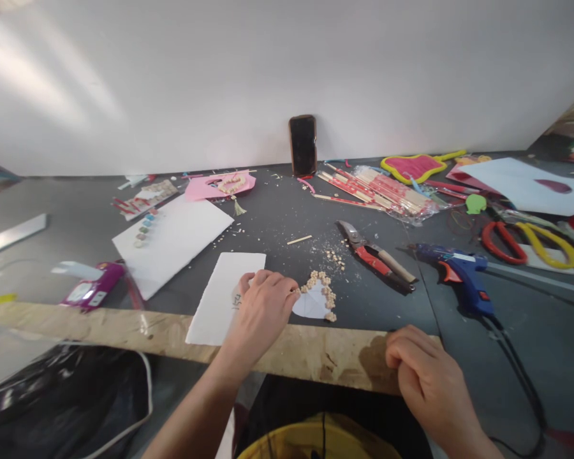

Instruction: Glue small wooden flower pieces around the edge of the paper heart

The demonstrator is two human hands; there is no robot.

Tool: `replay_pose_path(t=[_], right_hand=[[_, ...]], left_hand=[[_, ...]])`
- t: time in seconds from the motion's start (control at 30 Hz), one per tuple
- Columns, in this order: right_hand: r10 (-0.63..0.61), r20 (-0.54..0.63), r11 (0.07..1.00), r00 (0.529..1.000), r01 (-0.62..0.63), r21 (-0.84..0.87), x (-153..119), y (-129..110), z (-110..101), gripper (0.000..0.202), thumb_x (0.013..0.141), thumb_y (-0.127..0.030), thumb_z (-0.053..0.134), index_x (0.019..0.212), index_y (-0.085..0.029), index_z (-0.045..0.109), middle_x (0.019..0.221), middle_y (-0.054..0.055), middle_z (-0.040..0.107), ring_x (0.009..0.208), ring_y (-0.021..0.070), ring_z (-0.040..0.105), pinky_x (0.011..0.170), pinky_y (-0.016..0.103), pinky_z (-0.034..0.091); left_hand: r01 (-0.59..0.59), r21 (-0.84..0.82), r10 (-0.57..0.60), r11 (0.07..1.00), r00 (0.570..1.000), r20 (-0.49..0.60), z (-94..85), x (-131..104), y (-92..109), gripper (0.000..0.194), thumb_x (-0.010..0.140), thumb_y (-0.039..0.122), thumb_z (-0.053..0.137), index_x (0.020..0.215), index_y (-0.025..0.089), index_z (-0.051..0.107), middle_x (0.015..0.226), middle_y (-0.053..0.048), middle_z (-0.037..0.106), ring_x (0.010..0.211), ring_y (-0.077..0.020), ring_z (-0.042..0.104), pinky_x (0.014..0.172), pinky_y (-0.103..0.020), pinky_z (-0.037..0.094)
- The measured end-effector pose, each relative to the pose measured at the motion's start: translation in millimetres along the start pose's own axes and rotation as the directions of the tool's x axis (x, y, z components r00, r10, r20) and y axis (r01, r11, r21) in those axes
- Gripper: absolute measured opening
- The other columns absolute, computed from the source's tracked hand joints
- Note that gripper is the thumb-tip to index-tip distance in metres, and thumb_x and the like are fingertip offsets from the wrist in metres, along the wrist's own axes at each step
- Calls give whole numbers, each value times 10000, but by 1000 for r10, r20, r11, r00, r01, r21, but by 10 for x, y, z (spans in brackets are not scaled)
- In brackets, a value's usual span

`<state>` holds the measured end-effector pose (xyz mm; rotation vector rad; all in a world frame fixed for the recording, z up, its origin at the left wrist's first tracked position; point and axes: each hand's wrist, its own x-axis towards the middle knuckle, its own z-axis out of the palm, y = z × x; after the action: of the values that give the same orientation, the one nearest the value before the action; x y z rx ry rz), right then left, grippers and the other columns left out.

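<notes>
Two hands are at the desk (263, 223): the left hand (294, 291) has its fingertips together at the left edge of a white paper cutout (310, 307), though whether they grip anything I cannot tell; the right hand (402, 360) curls loosely by the near edge. Pale wooden pieces (330, 298) line the cutout; beyond lie pruning shears (374, 260).

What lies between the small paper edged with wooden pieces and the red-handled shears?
In the head view, a small scatter of loose wooden pieces lies between the paper and the shears.
</notes>
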<state>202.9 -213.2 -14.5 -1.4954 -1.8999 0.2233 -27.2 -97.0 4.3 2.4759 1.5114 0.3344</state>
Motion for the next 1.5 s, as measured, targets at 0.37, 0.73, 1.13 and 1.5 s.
replay_pose_path(t=[0.37, 0.73, 1.13, 1.5], right_hand=[[-1, -9, 1000, 1000, 1, 5, 9, -1, 3, 251, 707, 10, 346, 611, -200, 442, 606, -2, 507, 585, 125, 486, 543, 235, 377], [0, -5, 1000, 1000, 0, 2, -2, -1, -7, 243, 713, -5, 356, 604, -198, 455, 603, -1, 519, 588, 125, 497, 546, 233, 386], [-4, -8, 1000, 1000, 4, -3, 5, 1, 1, 243, 721, -8, 353, 606, -199, 451, 607, 0, 517, 583, 124, 489, 542, 234, 379], [-19, -7, 1000, 1000, 19, -12, -1, 9, 9, 250, 715, 11, 339, 622, -203, 428, 607, -4, 497, 590, 126, 486, 551, 234, 377]], left_hand=[[7, -32, -7, 999, 1000, 3, 14, -7, -16, 183, 887, 290, 473, 894, 259, 653, 914, -18, 679, 942, -227, 520, 891, -443, 277], [2, -27, -2, 1000, 1000, -1, 21, -25, -53, 149, 863, 291, 516, 938, 256, 641, 956, -23, 685, 981, -237, 527, 905, -453, 287], [12, -50, -12, 999, 1000, 6, 6, -73, -89, 189, 849, 217, 500, 974, 260, 635, 933, -26, 692, 956, -232, 541, 894, -442, 320], [30, -61, -30, 998, 1000, 2, 2, -58, -50, 147, 867, 241, 515, 940, 267, 640, 901, -13, 697, 955, -234, 551, 901, -450, 294]])
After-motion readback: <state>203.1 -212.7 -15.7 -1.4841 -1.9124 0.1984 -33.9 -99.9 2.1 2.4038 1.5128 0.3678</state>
